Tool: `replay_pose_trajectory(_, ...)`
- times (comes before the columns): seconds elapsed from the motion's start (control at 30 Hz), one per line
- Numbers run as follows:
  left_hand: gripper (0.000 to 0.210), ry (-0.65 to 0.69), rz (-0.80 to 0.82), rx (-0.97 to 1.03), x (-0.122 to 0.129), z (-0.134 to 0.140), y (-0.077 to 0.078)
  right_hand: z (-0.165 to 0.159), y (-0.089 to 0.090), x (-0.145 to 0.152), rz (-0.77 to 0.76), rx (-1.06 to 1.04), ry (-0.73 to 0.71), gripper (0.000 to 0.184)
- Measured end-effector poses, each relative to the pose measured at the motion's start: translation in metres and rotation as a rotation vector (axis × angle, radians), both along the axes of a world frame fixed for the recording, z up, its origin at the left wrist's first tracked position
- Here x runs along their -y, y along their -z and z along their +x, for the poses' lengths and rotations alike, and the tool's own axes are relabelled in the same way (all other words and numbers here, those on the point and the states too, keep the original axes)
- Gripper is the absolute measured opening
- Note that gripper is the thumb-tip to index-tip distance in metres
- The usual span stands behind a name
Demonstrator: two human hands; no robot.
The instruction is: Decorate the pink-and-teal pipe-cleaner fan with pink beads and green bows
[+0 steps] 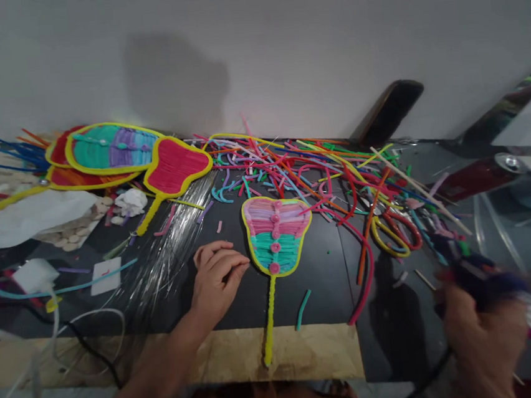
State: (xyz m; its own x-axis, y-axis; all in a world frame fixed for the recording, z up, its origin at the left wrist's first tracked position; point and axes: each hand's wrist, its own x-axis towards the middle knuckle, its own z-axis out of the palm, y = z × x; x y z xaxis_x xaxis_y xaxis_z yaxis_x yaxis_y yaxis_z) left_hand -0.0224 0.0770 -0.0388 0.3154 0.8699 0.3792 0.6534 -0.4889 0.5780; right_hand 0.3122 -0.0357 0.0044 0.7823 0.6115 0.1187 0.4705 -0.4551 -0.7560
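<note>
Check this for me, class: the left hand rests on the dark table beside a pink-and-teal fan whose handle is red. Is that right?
Not quite. The left hand does rest on the dark table beside the pink-and-teal fan, but the head view shows its handle is yellow, not red.

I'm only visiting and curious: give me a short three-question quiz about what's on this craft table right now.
1. True or false: the left hand rests on the dark table beside the pink and teal fan.
2. What colour is the fan's handle?
3. The right hand holds: A) a dark, blurred tool; B) a cup; C) nothing.

Key: 1 true; 2 yellow; 3 A.
</note>
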Motion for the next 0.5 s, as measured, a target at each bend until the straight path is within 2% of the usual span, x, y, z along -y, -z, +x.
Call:
replay_pose_trajectory(0.07,0.008,0.006,-0.002,0.011,0.0,0.0,0.0,-0.013,-0.007,0.0,0.129,-0.163,0.08,0.024)
replay_pose_trajectory(0.13,0.008,0.008,-0.012,0.016,0.001,0.001,0.0,-0.027,-0.008,0.0,0.175,-0.333,0.026,0.026)
replay_pose_trajectory(0.23,0.009,0.005,-0.029,0.029,0.001,0.001,-0.001,-0.048,0.002,0.003,0.124,-0.555,-0.28,0.03)
replay_pose_trajectory(0.33,0.009,0.015,-0.048,0.046,0.002,0.002,-0.001,-0.063,0.02,0.006,0.026,-0.621,-0.606,0.042)
replay_pose_trajectory(0.4,0.009,0.021,-0.058,0.055,0.002,0.002,-0.002,-0.07,0.029,0.006,-0.024,-0.615,-0.739,0.051)
replay_pose_trajectory(0.5,0.011,0.032,-0.06,0.071,0.003,0.004,-0.003,-0.077,0.037,0.003,-0.065,-0.612,-0.827,0.055)
